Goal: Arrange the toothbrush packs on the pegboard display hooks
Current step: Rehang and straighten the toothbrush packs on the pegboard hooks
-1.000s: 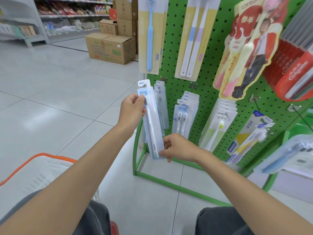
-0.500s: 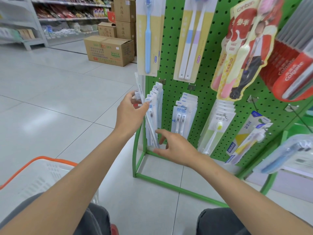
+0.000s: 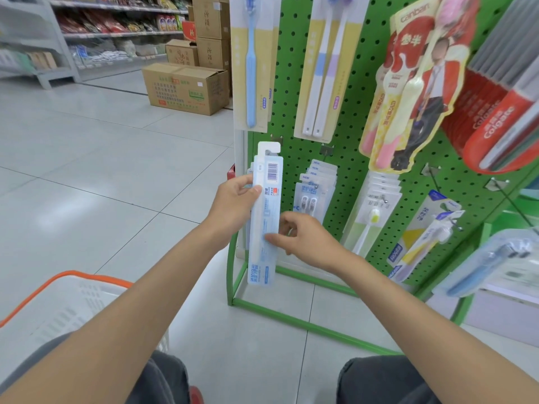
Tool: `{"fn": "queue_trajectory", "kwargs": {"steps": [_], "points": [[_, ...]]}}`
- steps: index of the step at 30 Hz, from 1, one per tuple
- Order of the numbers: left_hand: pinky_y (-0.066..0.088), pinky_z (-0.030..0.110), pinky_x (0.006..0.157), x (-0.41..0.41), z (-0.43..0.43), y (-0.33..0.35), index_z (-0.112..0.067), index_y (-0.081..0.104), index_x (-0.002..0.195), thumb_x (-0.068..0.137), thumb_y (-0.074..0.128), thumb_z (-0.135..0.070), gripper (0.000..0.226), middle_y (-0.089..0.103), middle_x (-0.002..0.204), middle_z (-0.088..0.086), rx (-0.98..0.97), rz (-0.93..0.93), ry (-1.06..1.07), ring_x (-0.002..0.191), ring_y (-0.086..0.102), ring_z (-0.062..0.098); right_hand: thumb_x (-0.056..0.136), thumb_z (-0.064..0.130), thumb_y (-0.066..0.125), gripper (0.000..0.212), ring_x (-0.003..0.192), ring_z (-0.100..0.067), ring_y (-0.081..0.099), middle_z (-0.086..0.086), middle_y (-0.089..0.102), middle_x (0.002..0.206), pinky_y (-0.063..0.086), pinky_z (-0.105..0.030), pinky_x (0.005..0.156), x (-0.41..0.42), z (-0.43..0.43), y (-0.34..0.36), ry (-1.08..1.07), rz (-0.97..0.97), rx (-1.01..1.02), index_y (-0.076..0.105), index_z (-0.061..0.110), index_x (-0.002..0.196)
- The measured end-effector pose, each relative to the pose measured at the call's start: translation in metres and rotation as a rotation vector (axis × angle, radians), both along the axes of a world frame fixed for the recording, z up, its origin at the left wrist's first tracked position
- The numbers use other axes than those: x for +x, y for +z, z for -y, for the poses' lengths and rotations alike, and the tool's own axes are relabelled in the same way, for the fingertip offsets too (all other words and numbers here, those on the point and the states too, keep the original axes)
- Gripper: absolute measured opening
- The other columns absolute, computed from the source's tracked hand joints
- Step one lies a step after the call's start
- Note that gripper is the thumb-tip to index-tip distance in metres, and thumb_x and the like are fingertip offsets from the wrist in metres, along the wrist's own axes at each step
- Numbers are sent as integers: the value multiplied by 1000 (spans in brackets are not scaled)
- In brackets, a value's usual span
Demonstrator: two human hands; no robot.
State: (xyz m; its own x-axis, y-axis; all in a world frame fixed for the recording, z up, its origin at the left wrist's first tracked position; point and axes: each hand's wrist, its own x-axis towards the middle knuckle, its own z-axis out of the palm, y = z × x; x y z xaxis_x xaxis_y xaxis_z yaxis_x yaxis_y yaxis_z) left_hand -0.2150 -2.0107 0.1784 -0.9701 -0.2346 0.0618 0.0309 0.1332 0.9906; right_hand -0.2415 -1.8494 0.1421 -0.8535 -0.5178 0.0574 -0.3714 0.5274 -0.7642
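A long pale-blue toothbrush pack (image 3: 264,217) stands upright in front of the green pegboard (image 3: 355,141), its barcode side facing me. My left hand (image 3: 233,202) grips its upper left edge. My right hand (image 3: 306,240) pinches its middle from the right, thumb on the face. The pack's white hang tab (image 3: 269,147) is just below a black hook (image 3: 275,138) at the board's left edge; whether it is on the hook is unclear. More packs of the same kind show as edges behind it.
Twin-brush packs (image 3: 313,191), yellow-brush packs (image 3: 373,211) and other packs (image 3: 425,228) hang to the right; larger packs hang above. The stand's green floor frame (image 3: 306,325) lies below. An orange-rimmed white basket (image 3: 73,298) sits at my left knee. Cardboard boxes (image 3: 186,86) stand behind.
The pack has turned from front-facing, through edge-on by the board, to barcode side towards me. My right hand has moved from the pack's bottom to its middle.
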Motion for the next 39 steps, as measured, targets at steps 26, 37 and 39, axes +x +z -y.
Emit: {"fn": "queue_trajectory", "kwargs": {"steps": [26, 37, 39], "points": [[52, 31, 94, -1, 0, -10, -28, 64, 125, 96, 48, -46, 37, 71, 112, -8, 90, 144, -421, 107, 65, 8, 96, -3, 54, 13, 64, -14, 60, -8, 66, 85, 48, -23, 61, -19, -3, 55, -159, 218, -640, 62, 4, 103], [47, 24, 71, -11, 0, -29, -23, 59, 97, 75, 80, -42, 36, 57, 88, -5, -303, -108, -4, 78, 53, 11, 99, 28, 55, 42, 57, -13, 50, -28, 57, 74, 46, -27, 64, -19, 9, 63, -200, -29, -332, 63, -13, 89], [46, 20, 72, -15, 0, -31, -26, 60, 103, 74, 80, -45, 41, 58, 92, -9, -297, -114, -19, 85, 56, 11, 98, 25, 53, 42, 58, -18, 43, -25, 49, 66, 37, -27, 58, -20, 10, 66, -243, -177, -232, 58, -13, 82]]}}
